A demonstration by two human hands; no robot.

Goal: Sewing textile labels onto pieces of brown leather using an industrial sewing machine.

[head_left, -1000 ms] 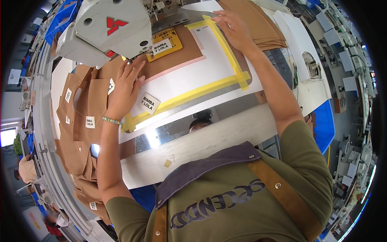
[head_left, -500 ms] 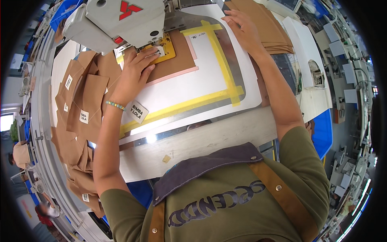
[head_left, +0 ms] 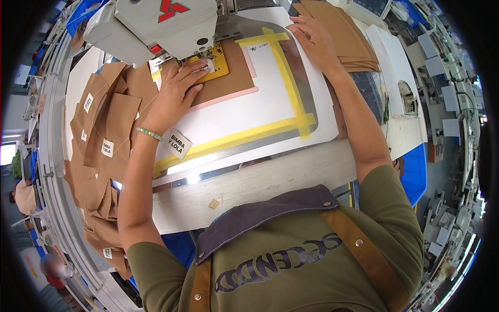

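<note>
My left hand (head_left: 174,96) lies flat on a brown fabric piece (head_left: 228,78), pressing it onto the white work plate (head_left: 244,112) just below the needle area of a grey sewing machine head (head_left: 161,26). A small yellow label (head_left: 218,60) sits under the machine's foot beside my fingertips. My right hand (head_left: 314,39) rests palm down at the far right of the plate, next to a stack of brown fabric pieces (head_left: 343,36). Yellow tape (head_left: 291,83) frames the plate. A loose white label (head_left: 178,143) lies by my left wrist.
A pile of brown pieces with white labels (head_left: 106,140) spreads over the table's left side. A pale wooden table edge (head_left: 249,182) runs in front of me. White cut-out parts (head_left: 403,88) and a blue surface (head_left: 416,171) lie to the right. A person stands far left (head_left: 23,195).
The view has shifted down slightly. My left hand slid a little further up the brown piece toward the machine's foot. My right hand stays on the plate's far right corner.
</note>
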